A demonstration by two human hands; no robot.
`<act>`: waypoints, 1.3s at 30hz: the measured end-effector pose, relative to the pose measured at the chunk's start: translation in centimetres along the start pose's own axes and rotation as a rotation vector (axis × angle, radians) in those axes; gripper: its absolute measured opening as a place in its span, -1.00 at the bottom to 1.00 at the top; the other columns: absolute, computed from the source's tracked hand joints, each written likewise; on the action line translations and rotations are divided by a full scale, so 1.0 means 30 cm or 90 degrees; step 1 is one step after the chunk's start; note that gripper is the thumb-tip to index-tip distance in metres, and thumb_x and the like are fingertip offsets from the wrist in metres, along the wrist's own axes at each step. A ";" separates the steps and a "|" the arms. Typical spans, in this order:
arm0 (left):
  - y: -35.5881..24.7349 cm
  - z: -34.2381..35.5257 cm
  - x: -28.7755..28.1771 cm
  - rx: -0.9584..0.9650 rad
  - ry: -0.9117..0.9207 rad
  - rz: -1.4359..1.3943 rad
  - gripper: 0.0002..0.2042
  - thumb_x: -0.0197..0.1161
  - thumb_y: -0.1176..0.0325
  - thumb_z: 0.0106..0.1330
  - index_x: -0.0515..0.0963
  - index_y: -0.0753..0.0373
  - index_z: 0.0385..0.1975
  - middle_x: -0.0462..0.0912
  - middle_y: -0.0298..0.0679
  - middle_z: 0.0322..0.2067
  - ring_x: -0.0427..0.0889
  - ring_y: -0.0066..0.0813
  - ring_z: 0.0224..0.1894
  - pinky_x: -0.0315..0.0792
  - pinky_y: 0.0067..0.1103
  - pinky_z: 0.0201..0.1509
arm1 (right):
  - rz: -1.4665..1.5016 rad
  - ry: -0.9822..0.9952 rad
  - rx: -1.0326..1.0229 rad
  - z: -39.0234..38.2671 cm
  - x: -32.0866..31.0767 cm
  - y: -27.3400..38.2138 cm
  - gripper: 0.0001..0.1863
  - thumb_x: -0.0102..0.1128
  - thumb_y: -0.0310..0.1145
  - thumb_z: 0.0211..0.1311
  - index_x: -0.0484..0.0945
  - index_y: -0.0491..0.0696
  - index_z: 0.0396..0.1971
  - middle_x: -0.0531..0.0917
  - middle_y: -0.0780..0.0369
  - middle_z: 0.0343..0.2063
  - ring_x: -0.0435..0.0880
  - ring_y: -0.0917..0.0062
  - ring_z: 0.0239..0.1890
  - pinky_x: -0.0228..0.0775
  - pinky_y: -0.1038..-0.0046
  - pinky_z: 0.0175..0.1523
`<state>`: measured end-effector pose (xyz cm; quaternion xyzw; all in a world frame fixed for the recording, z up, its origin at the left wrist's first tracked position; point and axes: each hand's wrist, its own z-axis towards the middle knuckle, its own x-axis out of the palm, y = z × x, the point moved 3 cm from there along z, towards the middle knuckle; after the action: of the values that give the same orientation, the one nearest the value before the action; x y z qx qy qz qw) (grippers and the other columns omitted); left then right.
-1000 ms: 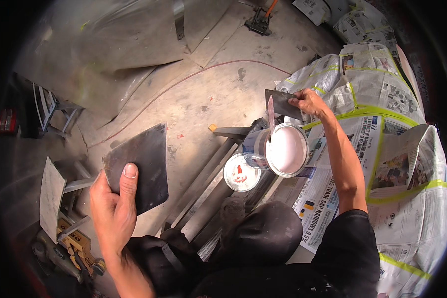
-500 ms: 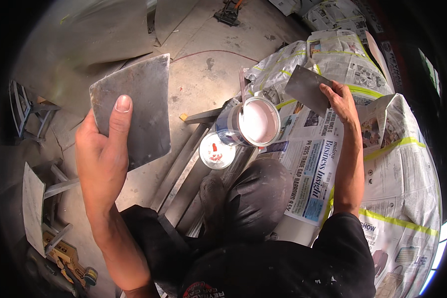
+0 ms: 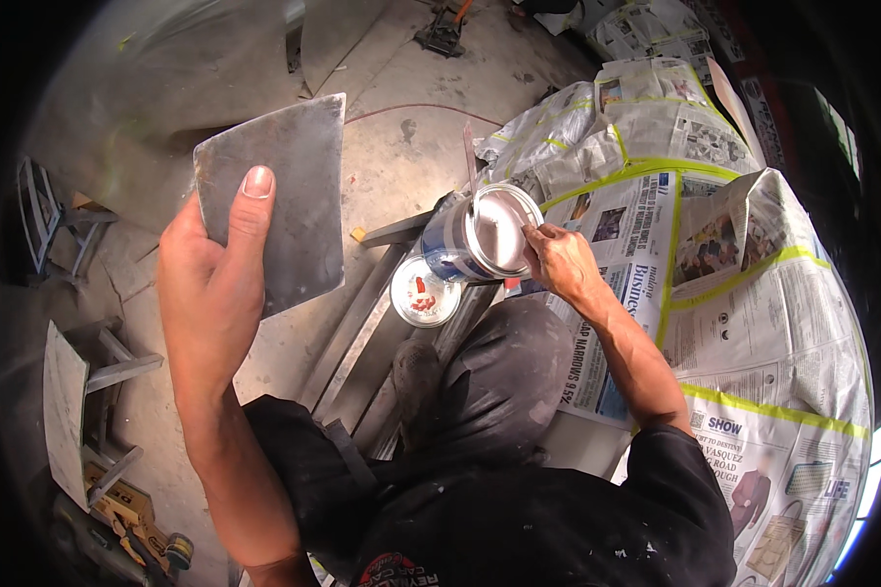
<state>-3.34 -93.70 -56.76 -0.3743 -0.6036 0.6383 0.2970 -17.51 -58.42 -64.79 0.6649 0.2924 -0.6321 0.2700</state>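
Observation:
My left hand grips a dark grey, flat square plate, thumb pressed on its face and fingers behind it. The plate is held up and apart from other things. My right hand is at the right rim of an opened blue and white can of pale, creamy paste. Its fingers are closed on a thin, flat rectangular spreader, now almost wholly hidden at the can's mouth. A thin stick stands up at the can's far side. Next to the can lies a round lid with red smears.
Newspaper sheets joined with yellow-green tape cover a large shape on the right. The can and lid stand on a metal bench. At left are a small stand and a cardboard box. A hose crosses the concrete floor.
My right hand has moved left from over the newspaper to the can, and the spreader has dropped from view at its mouth. My left hand and plate have shifted slightly right.

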 end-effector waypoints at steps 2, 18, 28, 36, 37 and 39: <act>-0.002 0.000 0.004 0.002 0.008 0.008 -0.61 0.14 0.09 0.46 0.57 0.39 -0.17 0.60 -0.33 -0.40 0.46 -0.63 -0.34 0.42 -0.62 -0.17 | -0.033 -0.008 -0.002 -0.020 0.056 0.024 -0.66 0.26 -0.46 0.06 0.57 -0.17 -0.10 0.63 0.10 -0.40 0.67 0.20 -0.32 0.56 0.27 -0.22; 0.014 0.002 0.013 -0.040 0.028 0.172 -0.61 0.10 0.13 0.49 0.54 0.43 -0.11 0.60 -0.33 -0.27 0.44 -0.64 -0.26 0.34 -0.67 -0.10 | -0.037 -0.072 0.142 -0.052 0.240 0.025 -0.63 0.14 -0.41 0.05 0.55 -0.18 -0.09 0.57 0.21 -0.29 0.60 0.39 -0.17 0.59 0.29 -0.26; 0.068 0.038 0.067 0.011 0.056 0.201 -0.58 0.11 0.06 0.47 0.50 0.42 -0.15 0.54 -0.36 -0.37 0.40 -0.65 -0.35 0.32 -0.66 -0.21 | 0.040 -0.158 0.177 -0.013 0.268 0.037 -0.81 0.06 -0.40 0.13 0.59 -0.19 -0.39 0.52 0.16 -0.34 0.56 0.34 -0.17 0.48 0.26 -0.29; 0.070 0.046 0.104 0.006 0.062 0.194 -0.60 0.10 0.05 0.48 0.49 0.37 -0.24 0.44 -0.45 -0.48 0.29 -0.72 -0.44 0.22 -0.68 -0.35 | 0.085 -0.132 0.186 -0.006 0.276 0.028 -0.85 0.10 -0.40 0.09 0.57 -0.17 -0.47 0.51 0.20 -0.36 0.57 0.38 -0.21 0.55 0.33 -0.41; 0.064 0.048 0.104 -0.002 0.069 0.196 -0.61 0.10 0.07 0.48 0.49 0.40 -0.21 0.48 -0.41 -0.44 0.33 -0.69 -0.42 0.26 -0.68 -0.32 | 0.085 -0.133 0.188 -0.004 0.273 0.030 -0.85 0.10 -0.39 0.09 0.56 -0.16 -0.49 0.51 0.20 -0.37 0.57 0.38 -0.21 0.55 0.33 -0.41; 0.061 0.049 0.107 -0.020 0.084 0.194 -0.60 0.10 0.12 0.49 0.49 0.45 -0.14 0.56 -0.32 -0.38 0.41 -0.64 -0.38 0.35 -0.66 -0.26 | 0.081 -0.153 0.187 -0.009 0.273 0.026 -0.85 0.10 -0.39 0.09 0.56 -0.17 -0.50 0.51 0.19 -0.37 0.57 0.38 -0.22 0.56 0.32 -0.41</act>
<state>-6.17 -92.02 -58.96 -0.5072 -0.5290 0.6405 0.2294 -16.53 -58.37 -72.95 0.6344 0.1199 -0.7242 0.2424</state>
